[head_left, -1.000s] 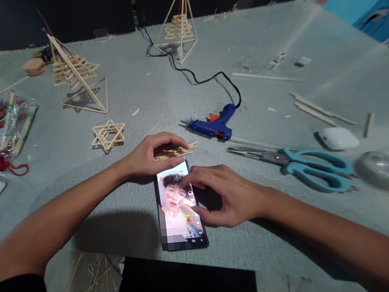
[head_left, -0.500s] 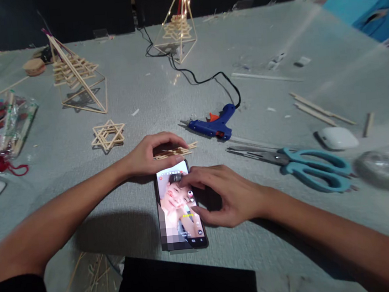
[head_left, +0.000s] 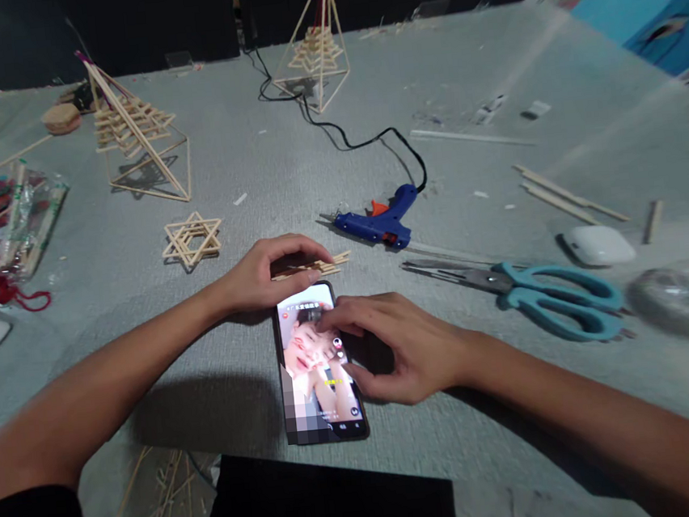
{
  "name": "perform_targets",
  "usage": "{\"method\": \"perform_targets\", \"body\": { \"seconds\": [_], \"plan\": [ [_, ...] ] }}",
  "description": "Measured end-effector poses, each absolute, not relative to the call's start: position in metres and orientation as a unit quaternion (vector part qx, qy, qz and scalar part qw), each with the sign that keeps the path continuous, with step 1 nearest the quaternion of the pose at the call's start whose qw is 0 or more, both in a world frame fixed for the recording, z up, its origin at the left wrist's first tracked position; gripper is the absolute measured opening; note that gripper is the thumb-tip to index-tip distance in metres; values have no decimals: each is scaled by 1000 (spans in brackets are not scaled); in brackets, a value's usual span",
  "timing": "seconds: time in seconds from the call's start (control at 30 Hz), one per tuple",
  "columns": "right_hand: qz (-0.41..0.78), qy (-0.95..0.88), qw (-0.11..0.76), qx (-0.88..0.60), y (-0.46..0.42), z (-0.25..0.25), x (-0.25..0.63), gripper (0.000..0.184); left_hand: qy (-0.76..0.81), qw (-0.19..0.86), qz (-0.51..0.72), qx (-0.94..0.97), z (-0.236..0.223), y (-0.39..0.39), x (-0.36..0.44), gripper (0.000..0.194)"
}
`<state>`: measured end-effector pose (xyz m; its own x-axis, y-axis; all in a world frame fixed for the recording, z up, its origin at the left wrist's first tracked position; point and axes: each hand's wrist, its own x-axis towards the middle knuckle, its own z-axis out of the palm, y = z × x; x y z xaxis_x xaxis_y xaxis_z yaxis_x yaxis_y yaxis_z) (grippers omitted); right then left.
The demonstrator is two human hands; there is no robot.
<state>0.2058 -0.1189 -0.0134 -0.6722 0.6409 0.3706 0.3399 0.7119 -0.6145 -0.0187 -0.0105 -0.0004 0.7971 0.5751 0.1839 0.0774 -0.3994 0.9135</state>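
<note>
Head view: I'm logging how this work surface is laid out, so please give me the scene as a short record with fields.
Left hand: curved over thin wooden sticks; firm grip unclear
Right hand: at the right edge of the phone, fingers over its lit display
Glue gun: blue, orange-triggered, lying beyond the hands
Scissors: turquoise-handled, right of the glue gun
Wooden star: beyond the left forearm
Stick pyramids: two, further back

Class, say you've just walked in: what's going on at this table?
A person's right hand reaches over the right edge of a lit phone lying on a grey table. The left hand curves around a bunch of wooden sticks just beyond the phone; whether it grips them is hard to tell. A six-pointed stick star lies farther off to the left. The blue glue gun and turquoise scissors lie untouched. Two stick pyramids stand at the back.
</note>
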Motion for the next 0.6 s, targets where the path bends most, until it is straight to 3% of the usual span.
{"method": "perform_targets", "body": {
  "seconds": [0.3,0.6],
  "plan": [
    [265,-878,288,-276,-118,-12,205,37,200,507,247,801,-2,-9,-19,27],
    [234,-846,398,-269,-117,-18,212,18,198,508,244,802,-1,-9,-19,27]
  ]
}}
